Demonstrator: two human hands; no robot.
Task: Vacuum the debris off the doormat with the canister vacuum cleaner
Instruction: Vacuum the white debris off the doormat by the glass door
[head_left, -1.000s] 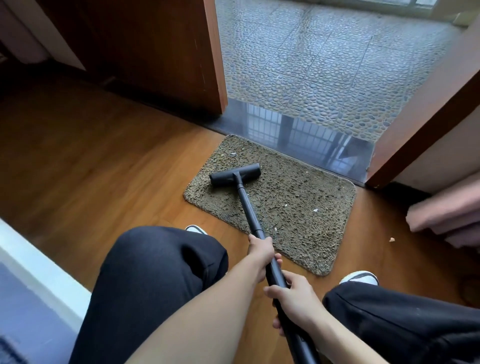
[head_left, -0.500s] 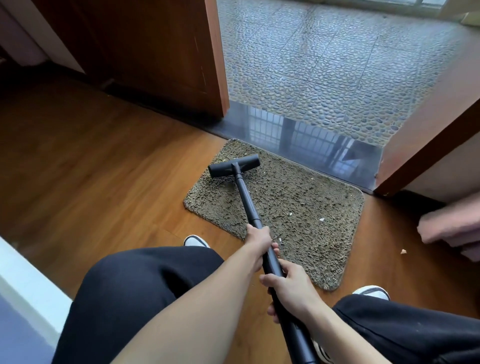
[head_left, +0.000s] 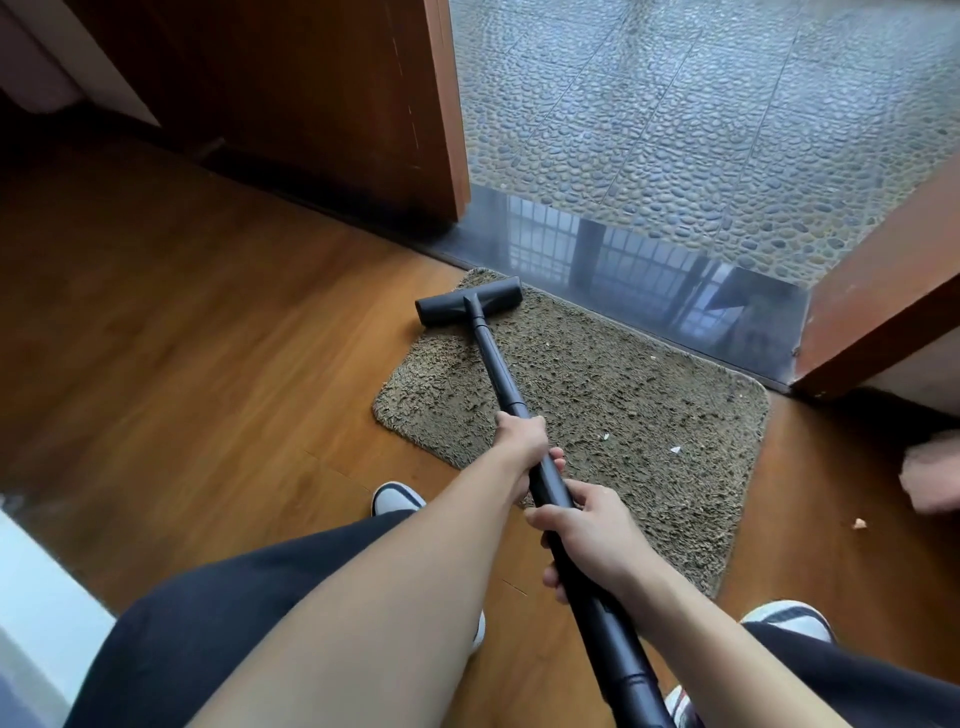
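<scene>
A shaggy tan doormat (head_left: 623, 395) lies on the wood floor before a dark threshold. A few white scraps (head_left: 675, 450) lie on its middle. The black vacuum wand (head_left: 498, 374) runs from my hands to its floor head (head_left: 467, 307), which sits on the mat's far left corner and partly overhangs the left edge. My left hand (head_left: 522, 441) grips the wand higher up. Lower down the wand, my right hand (head_left: 592, 535) grips the thicker tube. The canister is out of view.
A wooden door (head_left: 322, 104) stands open at the left of the doorway, with a door frame (head_left: 878, 312) at right. Pebble tiles (head_left: 701, 130) lie beyond the threshold (head_left: 649, 280). One crumb (head_left: 860, 523) lies on the floor right of the mat. My shoes flank the mat's near edge.
The floor head has slid away from me, from the mat's left middle to its far left corner by the threshold. Both hands keep their grip on the wand.
</scene>
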